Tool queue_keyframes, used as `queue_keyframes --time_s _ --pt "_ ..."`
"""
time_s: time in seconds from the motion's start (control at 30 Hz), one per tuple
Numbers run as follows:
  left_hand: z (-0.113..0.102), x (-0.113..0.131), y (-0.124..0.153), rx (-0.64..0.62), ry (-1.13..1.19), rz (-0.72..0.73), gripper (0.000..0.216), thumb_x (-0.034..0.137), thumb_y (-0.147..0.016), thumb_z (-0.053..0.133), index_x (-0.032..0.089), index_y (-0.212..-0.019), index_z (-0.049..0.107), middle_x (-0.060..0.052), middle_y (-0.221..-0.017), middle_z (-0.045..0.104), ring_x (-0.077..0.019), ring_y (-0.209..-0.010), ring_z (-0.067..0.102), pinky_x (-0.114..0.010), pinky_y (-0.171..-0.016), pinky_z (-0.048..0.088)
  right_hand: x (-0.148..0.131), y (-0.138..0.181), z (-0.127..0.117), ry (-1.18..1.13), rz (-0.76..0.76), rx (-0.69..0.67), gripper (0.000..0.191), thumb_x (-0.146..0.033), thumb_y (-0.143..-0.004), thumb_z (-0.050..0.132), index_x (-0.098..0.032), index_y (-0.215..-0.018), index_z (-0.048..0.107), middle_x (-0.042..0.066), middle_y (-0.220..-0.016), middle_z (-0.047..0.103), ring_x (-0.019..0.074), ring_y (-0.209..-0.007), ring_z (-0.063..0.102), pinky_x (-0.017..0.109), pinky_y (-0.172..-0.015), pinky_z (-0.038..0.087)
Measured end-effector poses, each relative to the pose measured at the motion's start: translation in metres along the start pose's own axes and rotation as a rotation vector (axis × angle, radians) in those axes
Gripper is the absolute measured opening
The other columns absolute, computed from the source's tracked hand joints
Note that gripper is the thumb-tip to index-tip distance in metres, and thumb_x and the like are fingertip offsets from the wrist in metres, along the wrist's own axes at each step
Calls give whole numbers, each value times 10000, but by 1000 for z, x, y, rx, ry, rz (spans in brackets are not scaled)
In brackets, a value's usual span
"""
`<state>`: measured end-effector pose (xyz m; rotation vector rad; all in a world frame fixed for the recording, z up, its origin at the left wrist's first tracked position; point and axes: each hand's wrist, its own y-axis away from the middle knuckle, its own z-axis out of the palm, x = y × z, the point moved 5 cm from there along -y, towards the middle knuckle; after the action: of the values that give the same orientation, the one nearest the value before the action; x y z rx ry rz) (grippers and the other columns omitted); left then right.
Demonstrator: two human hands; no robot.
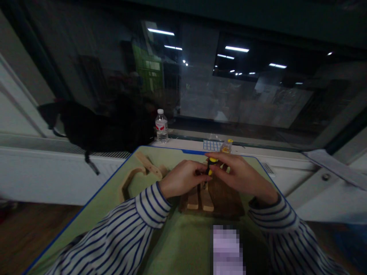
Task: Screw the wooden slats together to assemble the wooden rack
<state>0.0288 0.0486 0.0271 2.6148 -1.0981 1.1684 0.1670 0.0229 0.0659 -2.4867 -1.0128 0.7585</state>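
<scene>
Screwdriver point(211, 165) mostly hidden btwn left hand point(180, 177) & right hand point(241, 177); pixelated patch point(228, 248) blurs table point(94, 198) front; bottle point(161, 126) label unreadable.

1. Your table point(114, 221) has a green top with a blue edge, and its far side meets a white sill.
2. At its far left lies a curved, pale wooden piece point(128, 182). A straight wooden bar point(149, 165) lies slantwise just beside it.
3. Near the middle a dark board point(226, 198) lies flat on the green top.
4. Two pale slats point(200, 199) sit side by side at the board's left, touching it.
</scene>
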Motion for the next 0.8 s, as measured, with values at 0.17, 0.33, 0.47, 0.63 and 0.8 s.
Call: queue_keyframes --time_s 0.17,0.33,0.47,0.63,0.8 --pt "-2 0 1 25 -32 -3 261 383 -833 597 174 -958 691 -27 -832 701 -171 -769 623 -235 -647 427 0 0 -1 22 -5 12 340 -281 -908 511 -224 -1238 567 71 -1179 666 197 -1021 637 368 -860 519" --pt "-2 -3 1 29 -70 -20 255 400 -830 599 181 -922 695 -25 -806 701 -168 -740 624 -237 -648 425 -2 -1 -3 22 -5 31 313 -297 -902 541 -234 -1205 584 60 -1156 677 199 -1035 633 373 -886 511" --pt "-3 -2 1 27 -65 8 242 376 -850 572 182 -895 709 -23 -809 703 -166 -737 619 -241 -663 426 -2 -2 -1 21 19 18 368 -317 -901 539 -219 -1255 554 72 -1159 675 194 -1000 648 373 -880 521" --pt "-2 -2 1 10 -57 23 207 324 -857 555 181 -863 704 -17 -793 696 -161 -731 614 -237 -658 423 -2 0 2 19 12 -3 411 -253 -909 501 -223 -1319 499 85 -1230 641 200 -1024 643 404 -886 526" --pt "-1 1 2 18 -89 25 198 314 -858 548 183 -852 696 -18 -795 689 -159 -739 612 -231 -651 418 -4 0 3 63 -14 15 357 -269 -923 487 -224 -1273 540 74 -1227 646 204 -1107 608 409 -935 500"
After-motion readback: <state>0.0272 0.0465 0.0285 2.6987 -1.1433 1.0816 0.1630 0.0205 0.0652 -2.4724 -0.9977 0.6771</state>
